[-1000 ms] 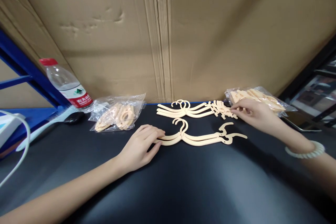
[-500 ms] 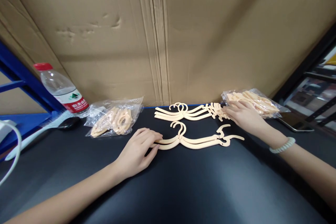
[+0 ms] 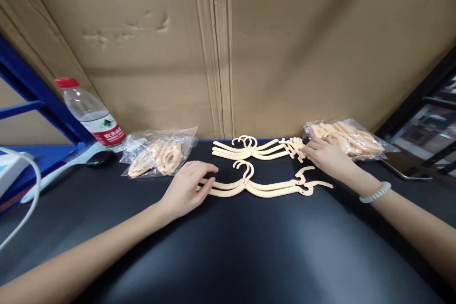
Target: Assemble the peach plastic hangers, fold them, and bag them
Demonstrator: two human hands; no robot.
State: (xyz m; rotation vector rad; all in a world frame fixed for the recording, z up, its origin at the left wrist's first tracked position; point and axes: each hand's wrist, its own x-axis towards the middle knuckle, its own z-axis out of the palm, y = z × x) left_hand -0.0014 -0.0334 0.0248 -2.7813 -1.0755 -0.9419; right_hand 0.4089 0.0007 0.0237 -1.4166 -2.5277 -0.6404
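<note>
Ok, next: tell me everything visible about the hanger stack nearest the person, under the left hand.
The near hanger stack is a few thin cream plastic hangers, laid flat and overlapped on the black table. Their hooks curl at the middle; the right ends are notched and fanned. The left hand covers the left ends; pinching or pressing, I cannot tell. It lies apart from the far stack.

Creased cardboard sheet (image 3: pixel 285 57) stood behind a black tabletop (image 3: pixel 249 251). At far left, a clear water bottle (image 3: pixel 90 114) with red cap and red label leaned by a blue rack frame (image 3: pixel 35 99). Near it lay a clear bag of cream rings (image 3: pixel 158 154). A pale brush (image 3: pixel 60 169) and a small dark object (image 3: pixel 95 158) lay near the bottle. A white cable (image 3: pixel 31 197) looped at the left edge.
</note>
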